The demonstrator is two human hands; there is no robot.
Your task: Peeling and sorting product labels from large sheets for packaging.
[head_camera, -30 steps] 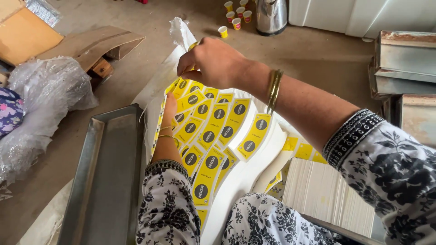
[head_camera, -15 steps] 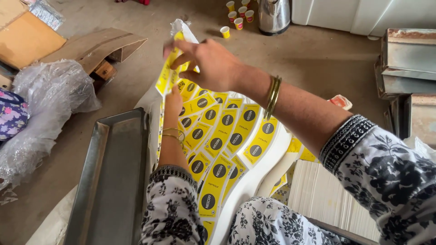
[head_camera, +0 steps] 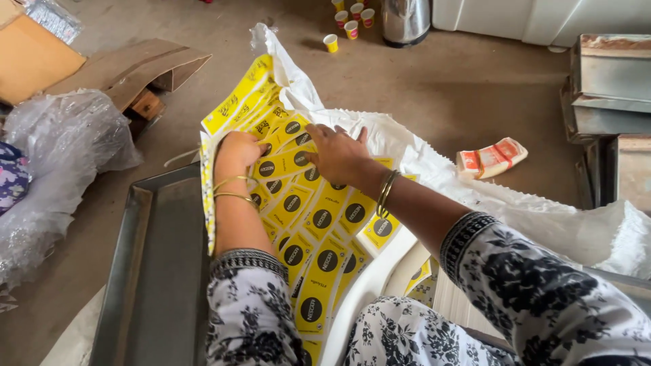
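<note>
Since the earlier frame both hands have come down from the far end of the yellow packets [head_camera: 319,224], where they were lifting a strip up off the pile, and now lie on the spread itself. The left hand [head_camera: 239,152] rests curled at the left edge of the packets, its fingers bent round the edge of one strip and gripping it lightly; two thin bangles sit on that wrist. The right hand [head_camera: 337,154] lies flat on the packets just beside the left hand, fingers spread and pointing left, the fingertips pressing a strip rather than closing on it; whether anything is pinched under them cannot be told. The packets are long yellow sachet strips with black round marks, fanned out in overlapping rows on a white sack [head_camera: 420,163] in front of the person's lap, with a few strips standing up at the far left corner. A shallow metal tray [head_camera: 159,271] lies on the floor just to the left of the packets. Beyond it sit a crumpled clear plastic bag [head_camera: 61,156] and a flattened cardboard box [head_camera: 125,68]. To the right, well apart from the hands, a small banded bundle in red and white [head_camera: 489,157] lies on the floor. Small paper cups [head_camera: 350,20] stand at the far edge near a steel kettle [head_camera: 405,20]
</note>
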